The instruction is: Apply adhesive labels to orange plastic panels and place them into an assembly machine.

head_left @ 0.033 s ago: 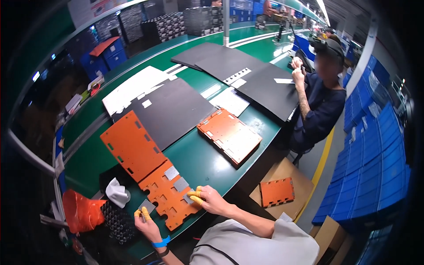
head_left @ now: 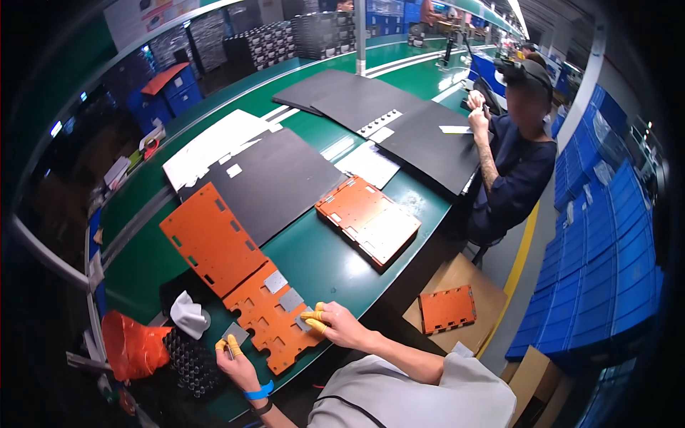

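Note:
An orange slab with cut-out recesses [head_left: 260,321] lies at the near edge of the green table, against a flat orange panel [head_left: 212,239]. Two grey plates, an upper one [head_left: 275,282] and a lower one [head_left: 290,299], rest along the slab's right side. My right hand [head_left: 341,325], with yellow finger covers, has its fingertips closed on a third grey plate [head_left: 302,324] at that edge. Left of the slab, my left hand [head_left: 237,366] pinches another grey plate [head_left: 235,332] between yellow-covered fingers. The fingers partly hide both held plates.
A black tray of small round pieces [head_left: 191,365], an orange bag [head_left: 132,344] and crumpled white paper [head_left: 187,314] stand left. Stacked orange panels [head_left: 367,220] and black sheets [head_left: 275,182] lie beyond. A co-worker [head_left: 517,157] sits at right, near blue crates [head_left: 585,264].

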